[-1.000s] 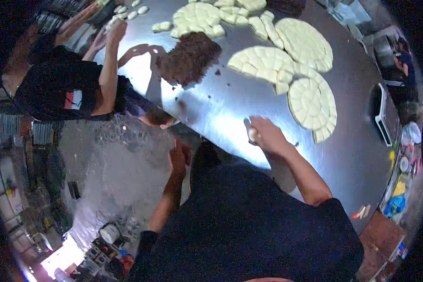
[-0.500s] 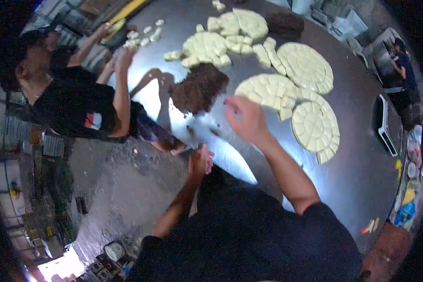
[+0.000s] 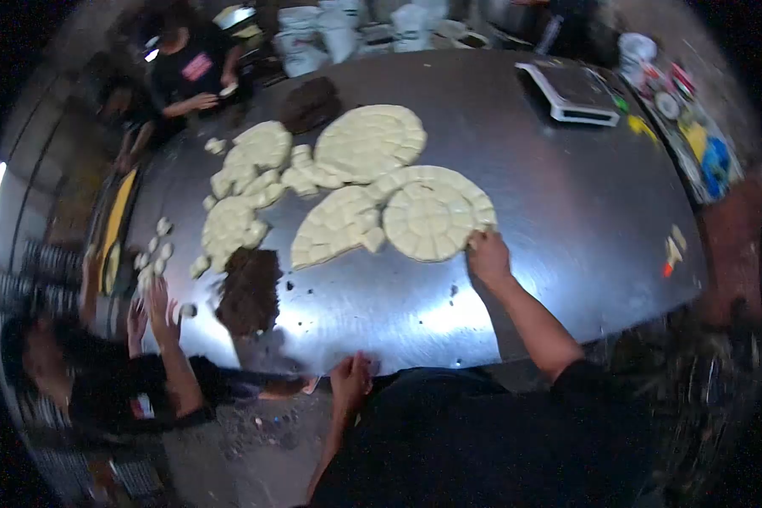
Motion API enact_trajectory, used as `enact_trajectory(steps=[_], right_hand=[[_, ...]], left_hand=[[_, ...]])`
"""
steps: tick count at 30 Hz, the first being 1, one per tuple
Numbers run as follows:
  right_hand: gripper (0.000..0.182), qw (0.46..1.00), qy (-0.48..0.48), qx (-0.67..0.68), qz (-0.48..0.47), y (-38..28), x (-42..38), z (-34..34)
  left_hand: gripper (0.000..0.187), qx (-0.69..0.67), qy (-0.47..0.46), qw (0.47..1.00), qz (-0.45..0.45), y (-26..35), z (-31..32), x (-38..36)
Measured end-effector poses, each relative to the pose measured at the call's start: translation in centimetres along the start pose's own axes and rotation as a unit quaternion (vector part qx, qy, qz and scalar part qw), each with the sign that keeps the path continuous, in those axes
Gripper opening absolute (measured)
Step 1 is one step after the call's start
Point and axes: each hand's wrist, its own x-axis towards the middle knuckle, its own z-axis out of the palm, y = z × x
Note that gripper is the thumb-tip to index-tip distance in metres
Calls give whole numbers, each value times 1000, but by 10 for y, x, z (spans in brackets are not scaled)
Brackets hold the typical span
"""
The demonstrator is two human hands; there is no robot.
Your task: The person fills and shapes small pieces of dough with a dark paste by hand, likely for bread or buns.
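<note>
My right hand [image 3: 488, 256] is at the right edge of a round of pale dough [image 3: 430, 216] scored into pieces, its fingers closed on the dough at the rim. By the table's front edge is my left hand [image 3: 350, 381], fingers curled in; what it holds, if anything, is hidden. A second cut dough slab [image 3: 334, 227] touches the round on its left. Farther left lies a dark brown crumbly mound [image 3: 250, 290], with dark crumbs scattered on the metal table [image 3: 567, 229].
More cut dough [image 3: 371, 142] and another brown mound [image 3: 311, 105] lie farther back. A scale [image 3: 571, 91] stands at the back right. To the left, a co-worker's hands [image 3: 157, 313] are near small dough balls [image 3: 155, 254]. Other people stand at the far left.
My view has turned, so the table appears shifted. My right hand has moved from beside the brown mound to the rim of the round dough. My left hand stays near the front edge.
</note>
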Motion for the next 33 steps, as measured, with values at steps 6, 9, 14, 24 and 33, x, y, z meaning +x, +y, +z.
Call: enact_trajectory(steps=[6,9,14,24,33], right_hand=[[11,932,-88,347,53,-24,-10,-20],[12,772,-150,617,-26,-105,-40,-73],[19,848,85,499,-156,-179,-29,-137],[33,764,88,629,-116,-258,-32,-129],[15,702,-229,490,-463,-299,-17,-18]], left_hand=[[24,9,-107,993,58,53,49,27],[26,-20,-129,975,180,114,90,-3],[28,-65,-84,938,330,161,94,-31],[57,-65,188,939,280,211,62,-37],[31,-402,37,903,149,82,-92,28]])
